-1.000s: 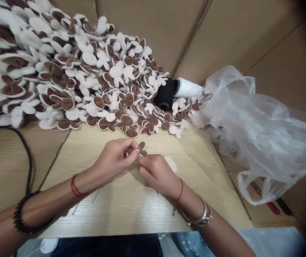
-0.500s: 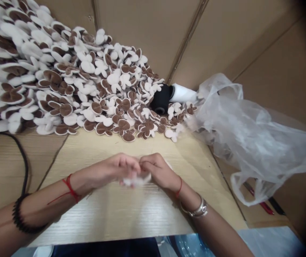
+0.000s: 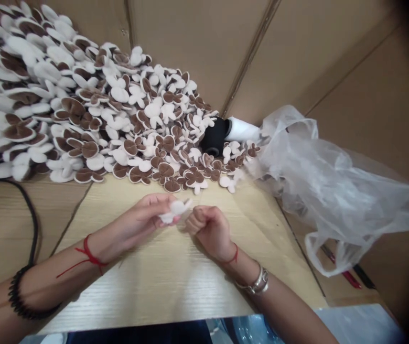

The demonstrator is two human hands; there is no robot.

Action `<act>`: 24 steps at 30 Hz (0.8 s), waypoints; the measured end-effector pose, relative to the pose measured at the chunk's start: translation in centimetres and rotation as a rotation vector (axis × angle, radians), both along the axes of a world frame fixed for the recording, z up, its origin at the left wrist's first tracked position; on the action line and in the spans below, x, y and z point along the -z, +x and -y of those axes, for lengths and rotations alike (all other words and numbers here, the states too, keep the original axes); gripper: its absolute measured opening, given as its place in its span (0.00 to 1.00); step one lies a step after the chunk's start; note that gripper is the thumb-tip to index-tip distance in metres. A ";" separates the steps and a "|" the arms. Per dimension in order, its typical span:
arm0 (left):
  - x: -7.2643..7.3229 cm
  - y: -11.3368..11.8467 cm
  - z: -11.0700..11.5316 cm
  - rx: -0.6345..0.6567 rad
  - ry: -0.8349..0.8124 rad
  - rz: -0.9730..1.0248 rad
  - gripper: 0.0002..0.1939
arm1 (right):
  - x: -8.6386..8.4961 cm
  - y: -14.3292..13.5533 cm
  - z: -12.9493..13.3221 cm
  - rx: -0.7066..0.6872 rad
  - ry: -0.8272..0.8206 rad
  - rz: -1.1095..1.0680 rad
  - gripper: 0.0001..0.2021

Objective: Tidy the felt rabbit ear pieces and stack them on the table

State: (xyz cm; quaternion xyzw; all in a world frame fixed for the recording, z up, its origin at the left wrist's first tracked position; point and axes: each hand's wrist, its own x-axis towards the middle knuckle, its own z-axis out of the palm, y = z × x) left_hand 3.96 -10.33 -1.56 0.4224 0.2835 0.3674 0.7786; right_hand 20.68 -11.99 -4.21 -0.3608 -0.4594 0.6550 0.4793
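Observation:
A small white plush piece with rounded lobes (image 3: 177,208) is pinched in my left hand (image 3: 150,210), above the board's middle. Just to its right, my right hand (image 3: 209,229) is closed, thumb against curled fingers. Whatever those fingers hold, if anything, is too small or hidden to make out. A narrow gap separates the right fingertips from the white piece. Behind both hands spreads a large heap of similar brown-and-white flower-like plush pieces (image 3: 82,119).
A black thread cone (image 3: 214,136) and a white thread cone (image 3: 242,129) lie at the heap's right end. Further right is a crumpled clear plastic bag (image 3: 348,177), with a red-handled tool (image 3: 351,278) beneath it. A black cable (image 3: 30,215) runs along the left. Cardboard walls stand behind.
My hands were together over the white piece and have drawn slightly apart. The left hand has risen with the piece, which now shows clearly.

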 end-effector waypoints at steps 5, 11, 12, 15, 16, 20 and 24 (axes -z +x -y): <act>1.3 1.5 1.6 0.139 -0.012 -0.050 0.11 | 0.1 -0.9 0.9 0.367 0.192 0.305 0.26; -1.1 0.7 3.6 0.226 0.051 -0.074 0.11 | 0.8 2.0 -0.4 0.458 1.010 0.936 0.20; -1.9 0.3 3.8 0.308 0.086 -0.053 0.12 | 0.7 2.6 -0.9 0.462 1.004 0.978 0.20; -3.2 -0.4 3.4 0.289 0.294 -0.049 0.10 | -0.2 3.1 -1.8 0.473 0.788 0.913 0.22; -3.1 -0.4 2.9 0.186 0.325 -0.107 0.09 | -0.6 3.0 -1.8 0.468 0.669 0.835 0.24; 0.0 0.4 0.8 -0.243 0.378 -0.274 0.11 | -2.1 1.9 -0.8 0.225 0.346 0.517 0.23; 2.5 1.2 0.3 -0.340 0.348 -0.253 0.18 | -1.9 1.4 -0.3 -0.004 0.232 0.426 0.17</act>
